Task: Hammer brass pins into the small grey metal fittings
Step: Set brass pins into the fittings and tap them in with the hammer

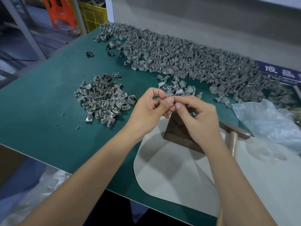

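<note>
At a green-topped workbench [48, 98], my left hand [146, 111] and right hand [197, 116] meet fingertip to fingertip above a dark metal block [176, 134], each pinching a part too small to make out. A grey fitting [170, 92] shows just behind my left fingers; whether I hold it I cannot tell. A small heap of pinned fittings [102, 101] lies to my left, a long bank of bare fittings [187, 57] along the back wall. The hammer [234, 132] rests on the pale mat [171, 173] beside clear plastic wrap [263, 118].
</note>
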A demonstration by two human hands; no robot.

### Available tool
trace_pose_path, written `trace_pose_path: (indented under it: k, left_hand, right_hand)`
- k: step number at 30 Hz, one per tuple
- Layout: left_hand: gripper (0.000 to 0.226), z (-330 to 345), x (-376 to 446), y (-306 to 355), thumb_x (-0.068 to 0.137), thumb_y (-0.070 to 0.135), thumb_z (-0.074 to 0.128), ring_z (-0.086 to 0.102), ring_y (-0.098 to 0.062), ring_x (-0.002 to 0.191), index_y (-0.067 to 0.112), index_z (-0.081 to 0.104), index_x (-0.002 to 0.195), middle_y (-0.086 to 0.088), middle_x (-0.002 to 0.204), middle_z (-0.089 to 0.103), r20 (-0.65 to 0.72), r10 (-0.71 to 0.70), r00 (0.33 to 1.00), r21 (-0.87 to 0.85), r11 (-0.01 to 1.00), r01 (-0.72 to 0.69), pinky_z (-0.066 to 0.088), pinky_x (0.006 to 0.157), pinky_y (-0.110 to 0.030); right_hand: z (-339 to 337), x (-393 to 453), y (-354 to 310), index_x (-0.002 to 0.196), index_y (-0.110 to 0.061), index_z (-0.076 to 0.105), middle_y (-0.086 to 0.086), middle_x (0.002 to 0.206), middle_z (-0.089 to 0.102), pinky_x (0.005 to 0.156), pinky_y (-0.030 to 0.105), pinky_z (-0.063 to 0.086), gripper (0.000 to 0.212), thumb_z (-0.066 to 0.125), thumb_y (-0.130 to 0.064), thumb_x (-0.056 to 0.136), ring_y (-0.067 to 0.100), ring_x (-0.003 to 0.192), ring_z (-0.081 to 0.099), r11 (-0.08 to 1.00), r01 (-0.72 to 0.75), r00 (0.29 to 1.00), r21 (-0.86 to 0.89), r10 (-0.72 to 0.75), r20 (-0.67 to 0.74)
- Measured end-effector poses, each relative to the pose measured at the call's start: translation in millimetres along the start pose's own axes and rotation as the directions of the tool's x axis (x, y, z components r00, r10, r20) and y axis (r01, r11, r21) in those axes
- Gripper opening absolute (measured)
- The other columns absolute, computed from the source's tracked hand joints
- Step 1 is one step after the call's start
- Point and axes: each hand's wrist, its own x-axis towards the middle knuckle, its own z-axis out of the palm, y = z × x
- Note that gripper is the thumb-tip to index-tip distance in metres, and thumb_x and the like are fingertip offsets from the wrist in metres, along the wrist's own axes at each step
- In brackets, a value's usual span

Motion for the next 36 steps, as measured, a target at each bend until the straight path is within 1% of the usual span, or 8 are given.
trace_pose_path:
  k: [6,14,17,20,22,26,32,36]
  left_hand:
    - [0.014,7,13,-4,0.099,0.014,0.066,0.058,-0.010,0.068,0.015,0.053,0.096,-0.005,0.078,0.062,0.006,0.118,0.993,0.137,0.983,-0.118,0.051,0.068,-0.023]
    - [0.023,6,28,-6,0.090,0.023,0.072,0.060,-0.014,0.060,0.014,0.051,0.094,-0.008,0.074,0.064,0.100,0.090,0.991,0.069,0.993,-0.097,0.052,0.063,-0.027]
    - [0.017,2,28,-12,0.098,0.030,0.064,0.064,-0.014,0.066,0.016,0.055,0.095,0.002,0.077,0.070,0.099,0.108,0.989,0.128,0.984,-0.120,0.053,0.065,-0.027]
    - [0.025,-12,28,-19,0.106,0.044,0.049,0.066,-0.009,0.075,0.022,0.059,0.100,0.010,0.086,0.072,0.027,0.197,0.980,0.464,0.866,-0.186,0.053,0.069,-0.029]
    - [0.025,-23,28,-22,0.108,0.045,0.046,0.060,-0.008,0.071,0.025,0.058,0.101,0.012,0.087,0.069,-0.009,0.254,0.967,0.610,0.768,-0.196,0.047,0.063,-0.026]
    - [0.018,-30,27,-23,0.108,0.039,0.049,0.058,-0.005,0.079,0.025,0.058,0.100,0.013,0.088,0.064,0.007,0.302,0.953,0.700,0.679,-0.220,0.044,0.065,-0.027]
    - [0.009,-24,23,-25,0.101,0.033,0.054,0.057,-0.004,0.092,0.026,0.061,0.102,0.018,0.094,0.063,0.056,0.319,0.946,0.768,0.592,-0.245,0.051,0.083,-0.036]
    - [0.005,-24,24,-27,0.098,0.024,0.063,0.056,0.000,0.092,0.028,0.061,0.101,0.019,0.094,0.063,0.078,0.326,0.942,0.789,0.557,-0.258,0.051,0.085,-0.037]
  right_hand:
    - [2,-1,-2,0.101,-0.028,0.076,-0.016,0.094,0.075,0.083,0.013,0.049,0.027,0.073,-0.003,0.094,0.003,0.089,0.069,0.997,-0.058,0.994,-0.046,0.054,-0.095]
    - [-6,2,7,0.099,-0.016,0.075,0.001,0.090,0.074,0.083,0.041,0.057,0.005,0.073,-0.012,0.096,0.023,0.088,0.070,0.986,-0.154,0.986,0.061,0.157,-0.053]
    - [-3,1,10,0.093,-0.024,0.074,-0.008,0.087,0.072,0.079,0.032,0.054,0.004,0.071,-0.021,0.095,0.013,0.084,0.067,0.981,-0.188,0.978,0.048,0.192,-0.081]
    - [-2,1,13,0.089,-0.029,0.072,-0.007,0.086,0.072,0.078,0.032,0.053,0.007,0.067,-0.029,0.094,0.012,0.082,0.066,0.959,-0.262,0.952,0.110,0.275,-0.132]
    - [-3,2,14,0.086,-0.028,0.071,-0.002,0.085,0.073,0.075,0.035,0.054,0.012,0.064,-0.036,0.092,0.012,0.079,0.064,0.934,-0.304,0.928,0.188,0.335,-0.161]
    - [-2,1,12,0.084,-0.020,0.068,-0.005,0.080,0.072,0.063,0.022,0.052,0.019,0.060,-0.036,0.092,0.006,0.074,0.063,0.907,-0.322,0.907,0.271,0.378,-0.187]
    - [-2,1,15,0.073,-0.027,0.065,-0.002,0.076,0.067,0.059,0.023,0.050,0.025,0.054,-0.034,0.094,0.009,0.070,0.060,0.894,-0.339,0.896,0.294,0.402,-0.188]
    - [-2,1,13,0.071,-0.024,0.062,0.003,0.074,0.065,0.058,0.022,0.049,0.031,0.051,-0.043,0.093,0.010,0.064,0.057,0.896,-0.342,0.898,0.284,0.401,-0.182]
